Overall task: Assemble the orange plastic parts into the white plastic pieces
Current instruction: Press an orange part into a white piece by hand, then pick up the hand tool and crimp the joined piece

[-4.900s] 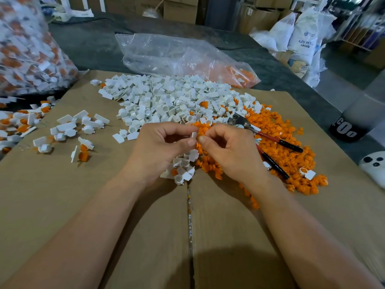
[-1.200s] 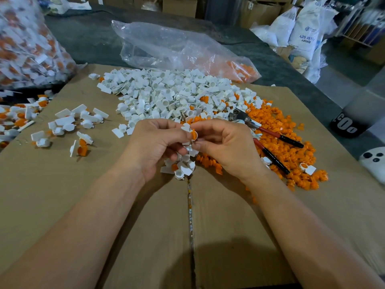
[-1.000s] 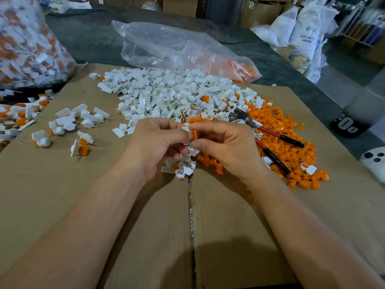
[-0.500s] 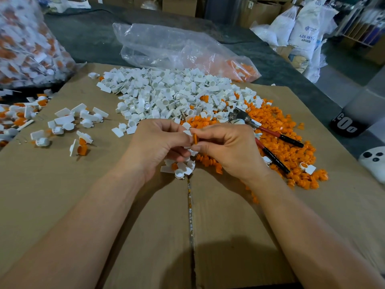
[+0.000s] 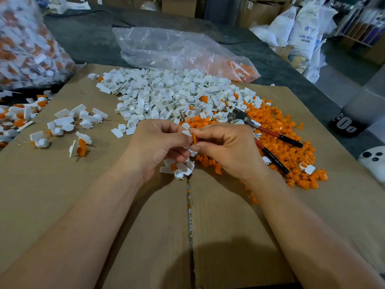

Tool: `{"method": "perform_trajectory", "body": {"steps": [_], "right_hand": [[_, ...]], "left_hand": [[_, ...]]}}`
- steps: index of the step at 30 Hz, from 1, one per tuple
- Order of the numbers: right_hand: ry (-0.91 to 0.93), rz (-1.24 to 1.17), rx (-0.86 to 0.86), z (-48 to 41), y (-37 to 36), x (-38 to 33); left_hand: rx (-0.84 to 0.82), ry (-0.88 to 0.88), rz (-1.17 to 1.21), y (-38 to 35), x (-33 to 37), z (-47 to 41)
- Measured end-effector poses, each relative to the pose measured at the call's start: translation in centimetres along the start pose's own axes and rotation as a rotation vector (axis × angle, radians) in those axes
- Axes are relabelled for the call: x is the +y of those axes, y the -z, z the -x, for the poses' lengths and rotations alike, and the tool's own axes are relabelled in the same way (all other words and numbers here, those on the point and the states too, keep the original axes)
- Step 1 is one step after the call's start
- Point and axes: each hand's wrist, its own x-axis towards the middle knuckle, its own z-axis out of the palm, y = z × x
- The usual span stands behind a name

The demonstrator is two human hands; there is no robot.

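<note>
My left hand [image 5: 155,146] pinches a small white plastic piece [image 5: 186,133] between thumb and fingers. My right hand [image 5: 227,149] pinches an orange plastic part [image 5: 194,139] and holds it against the white piece. Both hands meet above the middle of the cardboard sheet [image 5: 83,195]. Behind them lies a big heap of white pieces [image 5: 166,94], and to the right a heap of orange parts [image 5: 291,142]. A few white pieces and one orange part [image 5: 177,167] lie just under the hands.
Red-and-black pliers [image 5: 268,140] lie on the orange heap at the right. Loose white pieces and some joined ones [image 5: 68,126] lie at the left. A clear plastic bag [image 5: 177,49] sits behind the heaps, a full bag [image 5: 27,44] at the far left.
The orange part has turned from flat-on to edge-on between the fingertips, pressed against the white piece. Both hands stay in nearly the same place.
</note>
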Motion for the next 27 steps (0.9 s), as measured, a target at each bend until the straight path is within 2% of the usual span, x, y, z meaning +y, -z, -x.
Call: {"method": "perform_trajectory", "body": {"steps": [5,9,12,15,18,21,27], "right_hand": [[-0.061,-0.021,-0.036,-0.2,0.3,-0.3],[-0.21,0.303,0.046,-0.8,2.7,0.3],[-0.397,0.499,0.105,-1.1,5.7,1.5],[-0.652,0.753,-0.088,-0.8,7.9,3.0],[-0.789,0.796,-0.212,-0.5,8.7,3.9],[-0.822,0.824,-0.24,-0.5,9.0,4.2],[-0.785,0.794,-0.122,-0.7,8.5,4.6]], "left_hand": [[0.026,0.0,0.057,-0.1,0.0,-0.1],[0.062,0.007,0.113,0.1,0.0,-0.2],[0.059,0.011,0.14,0.1,0.0,-0.1],[0.062,0.014,0.162,0.1,0.0,-0.1],[0.061,0.007,0.168,0.1,0.0,-0.2],[0.057,0.004,0.174,0.3,0.0,-0.2],[0.048,-0.006,0.19,0.3,-0.1,-0.3]]}}
